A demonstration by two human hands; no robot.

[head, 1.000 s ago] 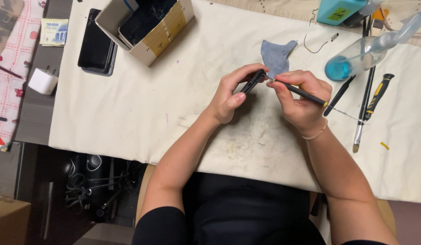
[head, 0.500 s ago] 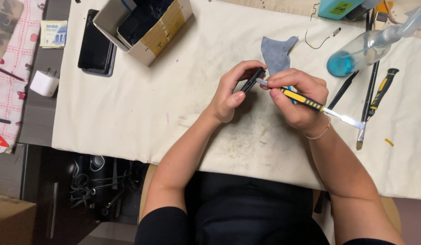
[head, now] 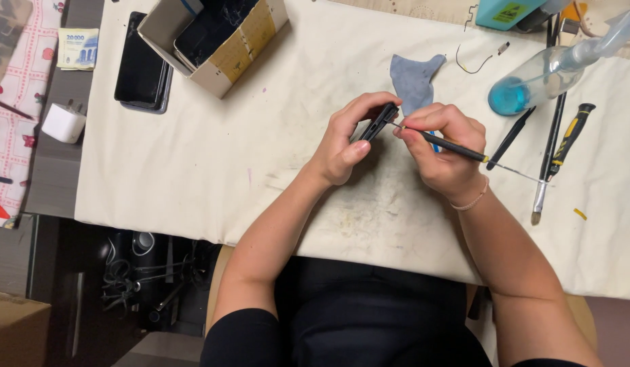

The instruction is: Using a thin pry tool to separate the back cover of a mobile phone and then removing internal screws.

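Head view | left hand [head: 342, 146] is gripping dark phone [head: 378, 122] edge-up | right hand [head: 440, 153] is pinching thin tool [head: 457, 146], tip meeting the phone's right edge

Phone [head: 377, 123]: thin, black, slab-shaped, held edge-on to the camera so only its narrow side shows. Tilted, upper end toward the right, lower end toward the left. Raised just above the cloth-covered surface [head: 260, 170], near its middle, in front of a blue-grey scrap.

Tool [head: 457, 147]: slender, pen-like, dark handle with a bit of blue visible under the fingers, thin metal shaft trailing off to the right. Lies nearly level, slanting down to the right. Its fine tip meets the upper end of the phone's edge.
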